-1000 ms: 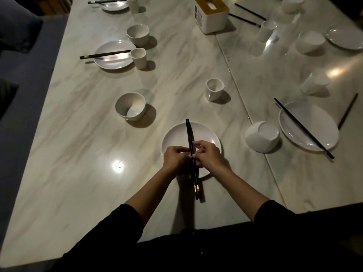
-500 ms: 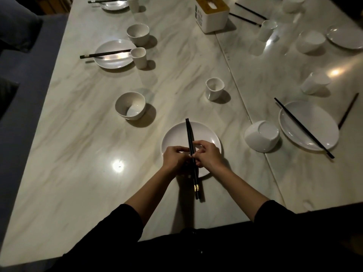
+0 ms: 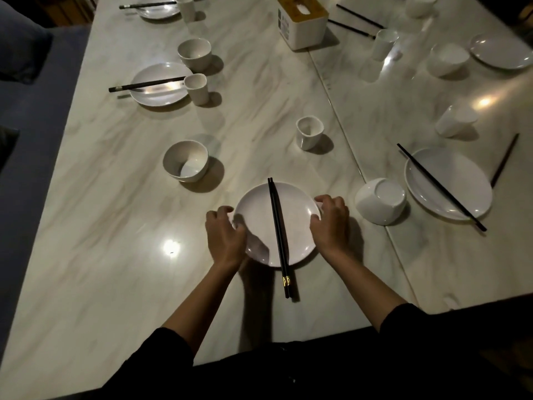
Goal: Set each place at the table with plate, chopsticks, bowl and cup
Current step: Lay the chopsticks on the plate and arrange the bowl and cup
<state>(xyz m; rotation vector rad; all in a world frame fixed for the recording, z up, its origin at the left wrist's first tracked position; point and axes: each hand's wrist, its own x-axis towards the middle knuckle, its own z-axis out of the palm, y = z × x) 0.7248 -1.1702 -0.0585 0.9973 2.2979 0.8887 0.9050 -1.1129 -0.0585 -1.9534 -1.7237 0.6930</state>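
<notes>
A white plate (image 3: 297,217) lies on the marble table (image 3: 115,226) in front of me. A pair of black chopsticks (image 3: 278,235) rests across its middle, handles sticking out over the near rim. My left hand (image 3: 225,235) grips the plate's left rim and my right hand (image 3: 331,223) grips its right rim. An upright white bowl (image 3: 186,160) stands to the far left of the plate. A white cup (image 3: 309,132) stands beyond the plate.
An upturned bowl (image 3: 380,200) sits just right of my right hand, next to a plate with chopsticks (image 3: 448,183). Further settings line the left side (image 3: 160,85). A tissue box (image 3: 302,21) stands at the far middle. More cups, bowls and plates fill the right.
Both hands have let go of the chopsticks, which now lie on the plate, and moved apart to the plate's left and right rims.
</notes>
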